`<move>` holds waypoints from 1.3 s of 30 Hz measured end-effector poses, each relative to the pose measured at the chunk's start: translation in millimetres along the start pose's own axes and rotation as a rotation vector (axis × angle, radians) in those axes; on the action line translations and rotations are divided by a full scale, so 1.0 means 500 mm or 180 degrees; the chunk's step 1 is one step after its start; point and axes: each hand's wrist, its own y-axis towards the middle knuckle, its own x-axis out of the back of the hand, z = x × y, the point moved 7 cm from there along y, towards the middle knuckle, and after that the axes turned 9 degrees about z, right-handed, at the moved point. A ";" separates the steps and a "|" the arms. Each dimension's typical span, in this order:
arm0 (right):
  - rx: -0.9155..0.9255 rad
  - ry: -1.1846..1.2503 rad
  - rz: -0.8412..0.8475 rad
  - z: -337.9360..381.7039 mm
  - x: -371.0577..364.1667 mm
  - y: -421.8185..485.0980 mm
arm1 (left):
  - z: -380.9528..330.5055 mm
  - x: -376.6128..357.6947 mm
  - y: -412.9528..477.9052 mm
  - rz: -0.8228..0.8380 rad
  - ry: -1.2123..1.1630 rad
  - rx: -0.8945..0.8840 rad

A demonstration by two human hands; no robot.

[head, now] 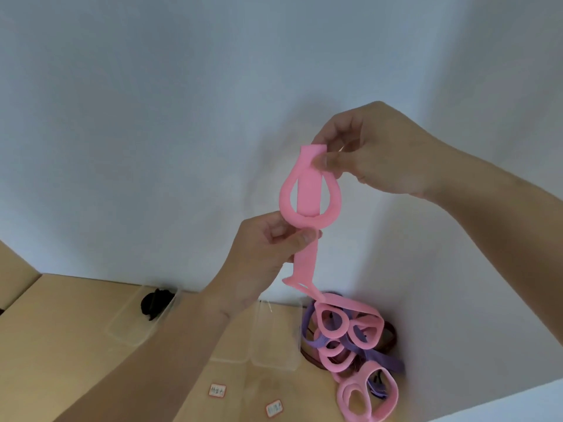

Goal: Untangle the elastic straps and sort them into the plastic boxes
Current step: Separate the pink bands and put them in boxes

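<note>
1. The right hand [384, 153], at 1 o'clock, pinches the top end of the pink elastic strap [309, 190].
2. The left hand [268, 248] pinches it below the loop.
3. Its tail joins the tangled strap pile [350, 345] at 5 o'clock, beside the clear plastic boxes [274, 345].

Your pink strap [307, 190] is matt woven cloth, slightly fuzzy. Left of it, the boxes [275, 357] are clear glossy plastic on a matt tabletop [61, 330], possibly wood.

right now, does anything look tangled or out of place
Yes: the raised pink strap is looped through itself in a knot, and its tail runs into a jumbled pile of pink and purple straps beside the boxes.
</note>
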 end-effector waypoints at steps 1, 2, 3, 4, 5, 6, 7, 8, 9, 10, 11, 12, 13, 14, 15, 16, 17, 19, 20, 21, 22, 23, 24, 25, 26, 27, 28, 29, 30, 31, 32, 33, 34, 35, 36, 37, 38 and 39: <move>0.0003 -0.0003 -0.0016 -0.001 0.000 0.000 | 0.006 0.002 0.002 -0.0041 0.0045 0.0060; 0.0002 -0.0022 -0.0025 -0.001 0.000 0.001 | 0.012 0.005 0.005 -0.0084 0.0065 0.0123; 0.0008 -0.0052 -0.0034 -0.001 0.000 0.001 | 0.017 0.006 0.008 -0.0119 0.0033 0.0188; 0.0023 -0.0075 -0.0050 0.000 0.002 0.002 | 0.021 0.005 0.011 -0.0147 -0.0027 0.0258; 0.0044 -0.0087 -0.0067 0.001 0.004 0.003 | 0.025 0.004 0.013 -0.0171 -0.0073 0.0324; 0.0069 -0.0102 -0.0081 0.003 0.007 0.003 | 0.028 0.003 0.015 -0.0187 -0.0092 0.0378; 0.0098 -0.0126 -0.0089 0.005 0.009 0.004 | 0.032 0.000 0.018 -0.0197 -0.0097 0.0418; 0.0126 -0.0158 -0.0092 0.008 0.011 0.005 | 0.034 -0.002 0.021 -0.0199 -0.0107 0.0447; 0.0152 -0.0184 -0.0093 0.009 0.011 0.005 | 0.036 -0.005 0.024 -0.0188 -0.0134 0.0467; 0.0174 -0.0198 -0.0097 0.011 0.011 0.005 | 0.037 -0.007 0.027 -0.0168 -0.0189 0.0480; 0.0194 -0.0211 -0.0107 0.012 0.011 0.006 | 0.036 -0.011 0.030 -0.0144 -0.0278 0.0482; 0.0216 -0.0234 -0.0123 0.015 0.012 0.006 | 0.035 -0.014 0.031 -0.0116 -0.0391 0.0478; 0.0244 -0.0262 -0.0142 0.018 0.013 0.006 | 0.033 -0.018 0.032 -0.0083 -0.0510 0.0478; 0.0275 -0.0279 -0.0155 0.022 0.015 0.005 | 0.031 -0.021 0.032 -0.0048 -0.0608 0.0487; 0.0305 -0.0283 -0.0160 0.027 0.018 0.005 | 0.030 -0.024 0.031 -0.0019 -0.0680 0.0501; 0.0333 -0.0292 -0.0157 0.032 0.020 0.003 | 0.029 -0.025 0.032 -0.0003 -0.0739 0.0516; 0.0359 -0.0334 -0.0155 0.037 0.019 0.002 | 0.028 -0.025 0.032 -0.0006 -0.0807 0.0528; 0.0440 -0.0526 -0.0194 0.048 0.012 -0.010 | 0.025 -0.019 0.033 -0.0048 -0.1044 0.0543; 0.0529 -0.0624 -0.0241 0.055 0.006 -0.020 | 0.022 -0.015 0.033 -0.0059 -0.1185 0.0546; 0.0651 -0.0717 -0.0297 0.064 -0.002 -0.034 | 0.019 -0.011 0.033 -0.0056 -0.1322 0.0550; 0.0792 -0.0841 -0.0356 0.073 -0.012 -0.049 | 0.016 -0.007 0.033 -0.0032 -0.1450 0.0560; 0.0954 -0.1023 -0.0416 0.082 -0.024 -0.066 | 0.013 -0.005 0.032 0.0012 -0.1561 0.0579; 0.1129 -0.1248 -0.0473 0.090 -0.036 -0.082 | 0.010 -0.002 0.031 0.0080 -0.1637 0.0599; 0.1302 -0.1480 -0.0531 0.096 -0.050 -0.097 | 0.006 -0.001 0.031 0.0164 -0.1673 0.0610; 0.1446 -0.1682 -0.0591 0.098 -0.062 -0.111 | 0.002 0.000 0.032 0.0252 -0.1663 0.0615; 0.1552 -0.1844 -0.0645 0.098 -0.075 -0.124 | -0.002 0.001 0.032 0.0341 -0.1637 0.0615; 0.1632 -0.1972 -0.0683 0.098 -0.087 -0.137 | -0.006 0.000 0.033 0.0414 -0.1632 0.0617; 0.1696 -0.2080 -0.0698 0.098 -0.098 -0.148 | -0.010 -0.001 0.033 0.0473 -0.1665 0.0625; 0.1747 -0.2187 -0.0695 0.098 -0.110 -0.158 | -0.015 -0.002 0.033 0.0531 -0.1721 0.0636; 0.1779 -0.2320 -0.0685 0.096 -0.122 -0.168 | -0.019 -0.003 0.033 0.0588 -0.1764 0.0647; 0.1787 -0.2483 -0.0670 0.094 -0.133 -0.175 | -0.023 -0.004 0.032 0.0643 -0.1753 0.0658; 0.1767 -0.2650 -0.0653 0.091 -0.143 -0.180 | -0.026 -0.005 0.030 0.0696 -0.1683 0.0666; 0.1735 -0.2792 -0.0640 0.087 -0.151 -0.183 | -0.029 -0.004 0.029 0.0743 -0.1574 0.0667; 0.1699 -0.2897 -0.0642 0.083 -0.160 -0.186 | -0.033 -0.004 0.027 0.0790 -0.1454 0.0665; 0.1664 -0.2966 -0.0650 0.080 -0.168 -0.189 | -0.036 -0.004 0.023 0.0838 -0.1344 0.0664; 0.1634 -0.3007 -0.0657 0.079 -0.175 -0.194 | -0.038 -0.005 0.020 0.0893 -0.1273 0.0667; 0.1606 -0.3026 -0.0662 0.079 -0.181 -0.198 | -0.040 -0.006 0.016 0.0944 -0.1260 0.0675; 0.1581 -0.3035 -0.0667 0.079 -0.186 -0.204 | -0.042 -0.006 0.012 0.0991 -0.1320 0.0699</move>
